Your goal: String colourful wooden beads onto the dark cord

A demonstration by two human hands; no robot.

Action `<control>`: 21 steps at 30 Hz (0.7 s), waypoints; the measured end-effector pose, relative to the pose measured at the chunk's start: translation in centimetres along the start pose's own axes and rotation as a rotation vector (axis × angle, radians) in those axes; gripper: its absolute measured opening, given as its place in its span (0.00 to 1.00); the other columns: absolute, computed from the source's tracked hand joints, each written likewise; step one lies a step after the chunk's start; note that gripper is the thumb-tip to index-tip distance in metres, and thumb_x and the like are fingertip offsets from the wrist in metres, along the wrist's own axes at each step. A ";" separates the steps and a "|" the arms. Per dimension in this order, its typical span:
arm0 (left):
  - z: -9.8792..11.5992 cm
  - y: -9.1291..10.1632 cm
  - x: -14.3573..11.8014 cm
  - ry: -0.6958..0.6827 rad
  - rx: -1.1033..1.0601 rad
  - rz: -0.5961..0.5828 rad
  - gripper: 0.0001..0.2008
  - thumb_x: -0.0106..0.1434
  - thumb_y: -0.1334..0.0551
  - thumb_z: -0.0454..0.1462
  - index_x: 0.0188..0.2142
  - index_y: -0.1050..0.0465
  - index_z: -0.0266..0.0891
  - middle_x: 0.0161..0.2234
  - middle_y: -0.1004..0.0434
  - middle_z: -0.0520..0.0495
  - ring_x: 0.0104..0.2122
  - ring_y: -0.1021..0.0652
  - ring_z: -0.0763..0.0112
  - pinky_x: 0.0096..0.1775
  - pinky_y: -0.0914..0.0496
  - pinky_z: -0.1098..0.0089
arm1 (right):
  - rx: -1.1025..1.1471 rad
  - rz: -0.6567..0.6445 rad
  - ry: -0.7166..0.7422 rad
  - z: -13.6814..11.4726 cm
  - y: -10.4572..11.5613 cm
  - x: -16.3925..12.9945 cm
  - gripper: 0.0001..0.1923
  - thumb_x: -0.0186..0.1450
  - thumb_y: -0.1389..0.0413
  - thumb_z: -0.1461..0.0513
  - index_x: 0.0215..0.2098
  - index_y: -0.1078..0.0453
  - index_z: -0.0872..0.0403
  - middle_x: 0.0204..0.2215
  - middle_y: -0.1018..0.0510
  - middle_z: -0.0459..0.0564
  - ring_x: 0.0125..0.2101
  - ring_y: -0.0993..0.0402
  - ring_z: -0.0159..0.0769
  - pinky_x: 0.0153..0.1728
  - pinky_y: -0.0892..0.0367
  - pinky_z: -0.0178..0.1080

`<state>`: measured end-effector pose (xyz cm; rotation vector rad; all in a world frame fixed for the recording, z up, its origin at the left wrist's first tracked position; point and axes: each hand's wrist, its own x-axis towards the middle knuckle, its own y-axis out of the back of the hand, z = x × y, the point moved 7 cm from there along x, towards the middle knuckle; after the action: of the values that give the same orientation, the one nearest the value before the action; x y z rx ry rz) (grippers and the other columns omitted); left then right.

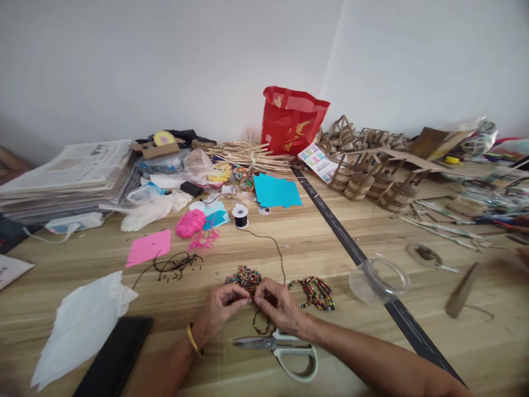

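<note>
My left hand (218, 312) and my right hand (278, 305) meet fingertip to fingertip low in the middle of the wooden table (314, 242). Between them they pinch a thin black cord strung with small coloured beads (261, 325), which loops down under my right hand. The cord runs up to a black thread spool (240, 216). A pile of loose mixed beads (245, 277) lies just beyond my fingers. Finished beaded strands (314, 292) lie to the right. White-handled scissors (281, 348) rest below my hands.
A clear plastic lid (379, 280) sits right of the beads on a black strip. Pink yarn (190, 223), pink paper (149, 247), blue paper (276, 192), a newspaper stack (70, 176), a red bag (291, 120), small cardboard baskets (367, 184), a white bag (82, 325) and a dark phone (113, 358) surround me.
</note>
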<state>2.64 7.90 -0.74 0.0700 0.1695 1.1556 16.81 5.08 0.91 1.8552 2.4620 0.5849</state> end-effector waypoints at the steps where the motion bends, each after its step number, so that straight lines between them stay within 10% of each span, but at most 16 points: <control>1: 0.0 0.0 0.0 -0.003 -0.004 -0.003 0.07 0.50 0.32 0.37 0.27 0.23 0.34 0.26 0.20 0.47 0.28 0.22 0.68 0.34 0.28 0.70 | -0.004 -0.001 -0.001 0.0 0.0 0.0 0.06 0.64 0.48 0.63 0.30 0.33 0.56 0.23 0.34 0.43 0.25 0.38 0.29 0.26 0.42 0.31; 21: 0.1 -0.2 0.0 -0.018 -0.012 -0.010 0.08 0.50 0.31 0.38 0.27 0.23 0.34 0.26 0.21 0.47 0.28 0.23 0.68 0.34 0.29 0.70 | 0.012 0.019 0.001 0.1 0.0 0.0 0.06 0.64 0.47 0.62 0.30 0.33 0.56 0.23 0.33 0.43 0.25 0.38 0.29 0.26 0.42 0.30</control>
<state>2.84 7.85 -0.63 0.0691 0.1465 1.1452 16.82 5.15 0.85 1.8854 2.4565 0.5732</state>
